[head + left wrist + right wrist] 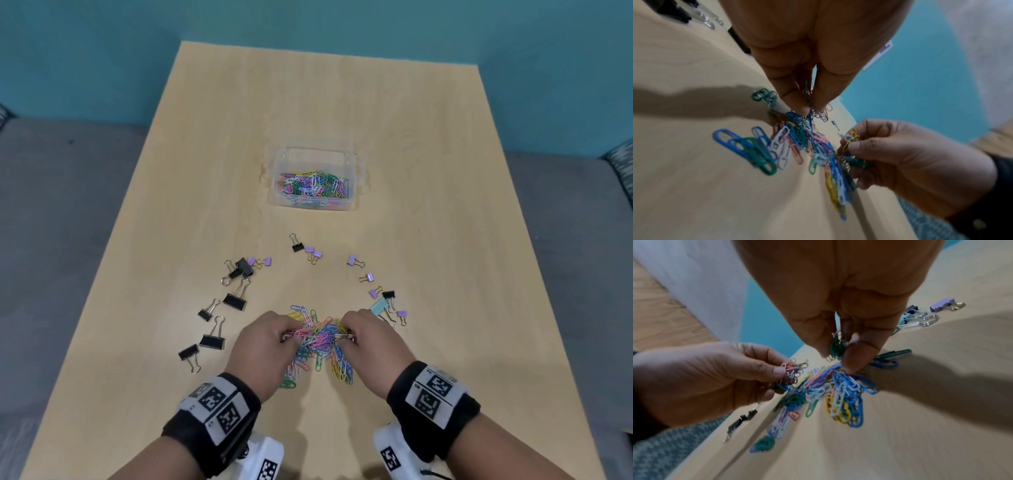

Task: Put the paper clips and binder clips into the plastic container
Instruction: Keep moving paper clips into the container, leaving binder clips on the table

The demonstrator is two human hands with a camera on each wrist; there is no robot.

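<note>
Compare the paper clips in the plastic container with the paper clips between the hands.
The paper clips in the plastic container lie confined within its clear walls; the paper clips pile sprawls on the table. The first lot is untouched; the left hand and right hand pinch the second. Both are mixed colours.

A loose heap of coloured wire paper clips (317,337) lies near the table's near edge, some lifted off the wood; black, lilac and pale-blue metal binder clips (236,299) lie scattered in an arc beyond it; farther off stands a clear rectangular plastic container (313,156), upright, open, partly filled with coloured clips.
</note>
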